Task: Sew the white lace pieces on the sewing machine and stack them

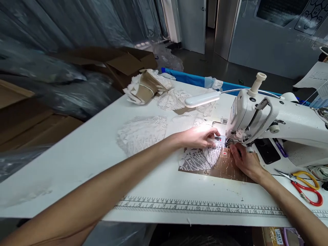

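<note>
My left hand [198, 136] is closed on a piece of white lace [201, 159], just left of the sewing machine's needle. The lace fans out below my fingers over a brown sheet [234, 169] on the table. My right hand [246, 160] is at the right side of the presser foot [226, 143], thumb and fingers drawn together. Whatever lies between those fingertips is too small to make out. Above both hands stands the white sewing machine [289, 114], and a lit white lamp [202, 99] reaches in from behind it.
More lace [143, 131] lies left of my hands, with a tied lace bundle [146, 87] behind it. A black phone [267, 151], a purple pen [280, 147] and scissors [303, 184] lie to the right. A printed ruler [179, 206] runs along the front edge. Cardboard boxes [128, 63] stand beyond the table.
</note>
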Demonstrator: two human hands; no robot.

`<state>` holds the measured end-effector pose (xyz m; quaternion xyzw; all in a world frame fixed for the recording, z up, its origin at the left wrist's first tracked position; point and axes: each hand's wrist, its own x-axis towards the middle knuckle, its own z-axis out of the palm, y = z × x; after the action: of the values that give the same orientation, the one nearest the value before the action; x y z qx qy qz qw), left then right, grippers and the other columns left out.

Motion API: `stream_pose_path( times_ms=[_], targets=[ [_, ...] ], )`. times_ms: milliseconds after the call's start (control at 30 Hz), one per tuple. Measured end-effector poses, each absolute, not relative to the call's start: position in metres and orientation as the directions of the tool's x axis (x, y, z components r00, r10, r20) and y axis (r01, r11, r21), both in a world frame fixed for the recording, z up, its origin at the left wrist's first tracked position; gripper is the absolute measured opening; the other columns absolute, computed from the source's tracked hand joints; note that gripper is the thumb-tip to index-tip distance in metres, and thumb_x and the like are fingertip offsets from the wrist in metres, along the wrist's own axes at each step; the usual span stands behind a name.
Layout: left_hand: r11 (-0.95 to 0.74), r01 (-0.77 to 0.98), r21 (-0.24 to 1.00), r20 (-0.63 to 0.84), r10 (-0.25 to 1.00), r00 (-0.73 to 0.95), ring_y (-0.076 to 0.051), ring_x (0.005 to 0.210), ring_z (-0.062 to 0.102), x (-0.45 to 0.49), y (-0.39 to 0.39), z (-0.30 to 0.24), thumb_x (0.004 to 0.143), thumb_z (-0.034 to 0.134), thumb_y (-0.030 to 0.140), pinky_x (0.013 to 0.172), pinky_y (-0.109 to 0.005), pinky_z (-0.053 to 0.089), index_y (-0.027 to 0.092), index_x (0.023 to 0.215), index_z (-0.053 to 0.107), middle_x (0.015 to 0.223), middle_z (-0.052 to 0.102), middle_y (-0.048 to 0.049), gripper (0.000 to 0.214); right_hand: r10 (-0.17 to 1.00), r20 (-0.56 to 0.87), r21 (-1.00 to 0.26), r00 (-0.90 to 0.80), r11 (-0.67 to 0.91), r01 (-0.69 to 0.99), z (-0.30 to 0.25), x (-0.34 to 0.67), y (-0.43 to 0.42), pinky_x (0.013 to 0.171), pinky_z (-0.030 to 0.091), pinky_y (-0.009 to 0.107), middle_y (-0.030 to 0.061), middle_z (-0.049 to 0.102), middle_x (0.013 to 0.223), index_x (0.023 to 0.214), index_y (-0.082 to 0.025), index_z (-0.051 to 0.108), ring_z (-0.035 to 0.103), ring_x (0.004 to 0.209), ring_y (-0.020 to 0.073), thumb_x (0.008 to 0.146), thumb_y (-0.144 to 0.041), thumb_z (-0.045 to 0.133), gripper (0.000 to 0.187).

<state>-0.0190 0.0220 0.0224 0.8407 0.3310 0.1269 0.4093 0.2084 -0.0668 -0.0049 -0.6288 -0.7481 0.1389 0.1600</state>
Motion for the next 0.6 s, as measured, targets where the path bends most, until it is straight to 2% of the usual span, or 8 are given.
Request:
stream_pose_path(
  times_ms=[133,200,267,333,400,467,533,600],
  targets=[
    [-0.698,0.595,0.398,0.063,0.668,0.741,-0.015,0.065,0.055,-0.022,0.014,0.025,0.087,0.056,0.022,0.076,-0.03,0.038,0.018,0.09,0.066,0.07,0.06,0.0003,0.011,0.972,0.155,-0.403,-0.178,0.227,0.887,-0.017,0.223,-0.07,0.053,0.035,0.027,0.0075,0.067,0.07,0.088,-0.02,0.065,0.063,0.063,0.0225,0.1,-0.047,0.038,0.04],
    [-0.742,0.657,0.134,0.172,0.67,0.722,-0.015,0.068,0.054,-0.018,0.007,0.021,0.089,0.048,0.011,0.081,-0.034,0.038,0.016,0.076,0.063,0.073,0.06,-0.0018,0.02,0.961,0.203,-0.392,-0.189,0.257,0.884,-0.023,0.226,-0.072,0.053,0.035,0.027,0.0075,0.067,0.069,0.087,-0.02,0.064,0.063,0.062,0.0226,0.1,-0.048,0.036,0.042],
    [-0.712,0.696,-0.094,0.281,0.651,0.705,-0.016,0.07,0.054,-0.015,0.002,0.015,0.087,0.039,-0.001,0.078,-0.034,0.037,0.015,0.072,0.061,0.079,0.062,-0.0053,0.03,0.943,0.252,-0.375,-0.218,0.303,0.876,-0.027,0.227,-0.074,0.053,0.035,0.028,0.0071,0.066,0.067,0.086,-0.02,0.063,0.062,0.06,0.0226,0.1,-0.047,0.034,0.042],
    [-0.691,0.694,-0.205,0.378,0.598,0.707,-0.015,0.068,0.053,-0.013,-0.001,0.007,0.086,0.037,-0.004,0.069,-0.031,0.036,0.016,0.073,0.061,0.079,0.063,-0.0063,0.035,0.922,0.297,-0.361,-0.248,0.349,0.865,-0.027,0.227,-0.075,0.053,0.034,0.028,0.0067,0.065,0.065,0.083,-0.02,0.062,0.061,0.058,0.0222,0.1,-0.044,0.031,0.043],
    [-0.713,0.675,-0.189,0.454,0.546,0.704,-0.014,0.06,0.05,-0.015,-0.002,0.0,0.091,0.041,0.003,0.06,-0.029,0.034,0.018,0.073,0.063,0.068,0.061,-0.0036,0.032,0.906,0.329,-0.36,-0.265,0.38,0.852,-0.026,0.227,-0.076,0.053,0.033,0.028,0.006,0.064,0.064,0.08,-0.02,0.061,0.06,0.057,0.021,0.1,-0.04,0.029,0.042],
    [-0.739,0.669,-0.081,0.506,0.547,0.666,-0.013,0.052,0.047,-0.018,-0.004,-0.005,0.095,0.047,0.015,0.055,-0.027,0.033,0.02,0.075,0.066,0.056,0.056,0.0002,0.028,0.898,0.345,-0.38,-0.275,0.401,0.834,-0.024,0.226,-0.077,0.053,0.033,0.027,0.0056,0.065,0.067,0.079,-0.02,0.059,0.059,0.056,0.0197,0.1,-0.038,0.029,0.04],
    [-0.736,0.668,0.114,0.522,0.616,0.59,-0.011,0.048,0.048,-0.02,-0.007,-0.007,0.094,0.05,0.022,0.052,-0.025,0.035,0.021,0.082,0.07,0.052,0.056,0.0022,0.024,0.895,0.346,-0.407,-0.28,0.412,0.815,-0.022,0.226,-0.077,0.053,0.034,0.027,0.0055,0.066,0.068,0.079,-0.02,0.058,0.059,0.057,0.0194,0.1,-0.036,0.029,0.039],
    [-0.685,0.623,0.377,0.472,0.721,0.508,-0.011,0.048,0.052,-0.019,-0.011,-0.005,0.093,0.051,0.026,0.05,-0.023,0.04,0.02,0.087,0.073,0.056,0.063,0.0014,0.024,0.896,0.344,-0.424,-0.28,0.415,0.805,-0.021,0.225,-0.077,0.053,0.035,0.027,0.0052,0.066,0.068,0.08,-0.02,0.059,0.059,0.057,0.0195,0.1,-0.035,0.03,0.038]
  ],
)
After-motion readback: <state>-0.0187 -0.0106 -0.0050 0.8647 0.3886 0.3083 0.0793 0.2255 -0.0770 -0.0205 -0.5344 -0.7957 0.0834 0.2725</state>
